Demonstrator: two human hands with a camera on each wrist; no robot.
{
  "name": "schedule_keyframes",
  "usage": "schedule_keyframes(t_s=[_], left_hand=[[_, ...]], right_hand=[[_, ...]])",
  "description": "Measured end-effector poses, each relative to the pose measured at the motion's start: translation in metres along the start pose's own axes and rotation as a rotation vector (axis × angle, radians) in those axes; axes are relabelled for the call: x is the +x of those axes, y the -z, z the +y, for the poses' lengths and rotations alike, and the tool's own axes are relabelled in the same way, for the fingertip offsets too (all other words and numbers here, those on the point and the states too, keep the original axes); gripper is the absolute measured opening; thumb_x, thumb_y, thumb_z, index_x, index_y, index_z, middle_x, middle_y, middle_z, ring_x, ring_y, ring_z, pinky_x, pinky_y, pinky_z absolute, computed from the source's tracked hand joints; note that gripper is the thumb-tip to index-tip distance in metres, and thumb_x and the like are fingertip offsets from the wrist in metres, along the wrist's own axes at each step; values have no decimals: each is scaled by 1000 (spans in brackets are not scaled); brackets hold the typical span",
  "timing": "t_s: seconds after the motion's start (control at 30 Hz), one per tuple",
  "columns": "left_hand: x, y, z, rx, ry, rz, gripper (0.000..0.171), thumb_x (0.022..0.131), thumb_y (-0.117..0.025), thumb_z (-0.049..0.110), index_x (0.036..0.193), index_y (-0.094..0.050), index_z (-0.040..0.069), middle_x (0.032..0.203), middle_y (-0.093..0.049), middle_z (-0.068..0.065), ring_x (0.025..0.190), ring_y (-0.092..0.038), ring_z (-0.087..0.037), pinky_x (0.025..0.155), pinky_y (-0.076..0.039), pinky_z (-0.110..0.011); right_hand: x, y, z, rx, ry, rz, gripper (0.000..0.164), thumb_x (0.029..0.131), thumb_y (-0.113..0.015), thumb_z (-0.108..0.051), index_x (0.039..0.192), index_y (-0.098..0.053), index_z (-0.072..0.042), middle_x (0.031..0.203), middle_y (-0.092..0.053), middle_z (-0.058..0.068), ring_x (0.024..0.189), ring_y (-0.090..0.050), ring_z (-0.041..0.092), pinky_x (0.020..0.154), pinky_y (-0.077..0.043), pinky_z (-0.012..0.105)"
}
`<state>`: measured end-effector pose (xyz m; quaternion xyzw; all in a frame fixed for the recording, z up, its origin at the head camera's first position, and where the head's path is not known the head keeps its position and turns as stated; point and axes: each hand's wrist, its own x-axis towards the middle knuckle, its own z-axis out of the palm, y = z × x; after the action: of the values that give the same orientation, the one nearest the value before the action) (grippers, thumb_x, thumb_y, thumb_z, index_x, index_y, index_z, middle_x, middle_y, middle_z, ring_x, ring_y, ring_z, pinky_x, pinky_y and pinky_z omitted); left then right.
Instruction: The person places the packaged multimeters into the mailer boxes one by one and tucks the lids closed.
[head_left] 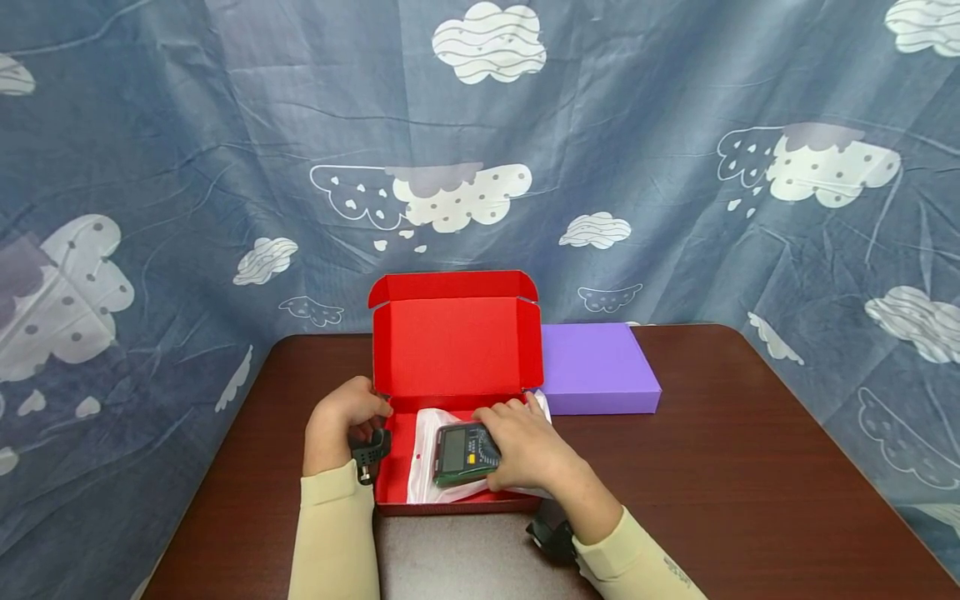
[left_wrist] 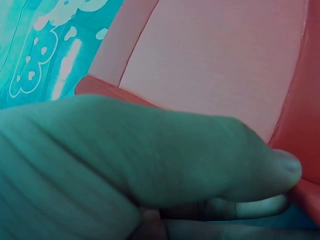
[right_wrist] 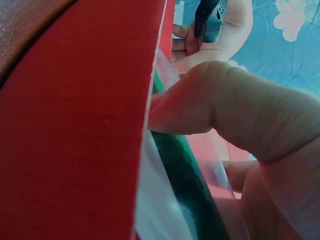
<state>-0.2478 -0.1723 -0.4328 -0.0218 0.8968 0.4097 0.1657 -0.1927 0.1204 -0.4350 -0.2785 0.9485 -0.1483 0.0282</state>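
A red cardboard box [head_left: 457, 346] stands with its lid raised at the back. Inside it, a digital multimeter [head_left: 459, 454] in a green casing lies over a white plastic bag [head_left: 426, 454]. My right hand [head_left: 528, 446] grips the multimeter's right end, thumb on the near side and fingers on the far side. In the right wrist view, the thumb presses on the green casing [right_wrist: 182, 172] just behind the box's front wall [right_wrist: 75, 130]. At the box's left wall, my left hand [head_left: 348, 421] pinches the edge between thumb and fingers; its fingertips are partly hidden.
A closed purple box [head_left: 600, 367] sits right of the red box, touching or close to it. Both stand on a dark brown table [head_left: 720, 467]. Behind the table hangs a blue cloud-patterned cloth [head_left: 660, 100]. A black wrist camera [head_left: 371, 450] sits close to the red box's left wall.
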Motion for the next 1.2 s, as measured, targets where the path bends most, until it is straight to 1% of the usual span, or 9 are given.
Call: schedule_keyframes(t_s=[0.2,0.4,0.7,0.77,0.93,1.07,1.2], left_hand=[[0,-1,0,-2,-4,-1,11,87,-68,6,87,-65,-5,72,-65,-15,60,-64,-29,60,-58,-42],[2,-1,-1,-3,-5,-8,11,88,-67,6,85,-65,-4,71,-65,-15,58,-63,-28,59,-58,-41],[3,-1,0,-3,-9,-13,12,88,-68,7,87,-64,-4,72,-65,-15,59,-64,-29,60,-58,-42],[2,-1,0,-4,-3,-8,11,88,-68,7,88,-64,-4,73,-65,-15,59,-64,-29,60,-58,-42],[1,0,1,0,-14,-5,12,88,-69,7,88,-64,-4,74,-65,-15,60,-64,-30,60,-58,-42],[1,0,1,0,-13,-1,12,87,-69,6,88,-64,-4,74,-65,-15,60,-64,-30,60,-57,-42],[0,0,1,6,-9,2,11,87,-69,6,87,-64,-4,73,-65,-14,59,-64,-29,59,-57,-41]], right_hand=[[1,-1,1,-18,6,3,87,54,-95,-29,133,-62,-16,114,-64,-1,112,-53,21,116,-21,65],[3,-3,1,-14,17,7,85,55,-95,-30,132,-62,-17,114,-64,-1,111,-53,21,116,-22,65],[7,-8,0,-28,59,35,81,57,-93,-31,131,-63,-19,113,-64,-2,111,-55,20,115,-23,65],[7,-10,-1,-29,64,37,82,57,-92,-32,132,-63,-19,114,-64,-1,112,-55,21,115,-23,64],[9,-15,-2,-22,69,38,85,57,-93,-33,135,-62,-19,118,-63,0,115,-54,22,115,-24,64],[9,-18,-2,-35,84,51,83,59,-91,-34,136,-61,-19,119,-63,1,117,-53,23,115,-24,63],[11,-21,-2,-24,100,64,84,60,-90,-34,136,-61,-19,119,-63,0,116,-54,23,115,-25,63]])
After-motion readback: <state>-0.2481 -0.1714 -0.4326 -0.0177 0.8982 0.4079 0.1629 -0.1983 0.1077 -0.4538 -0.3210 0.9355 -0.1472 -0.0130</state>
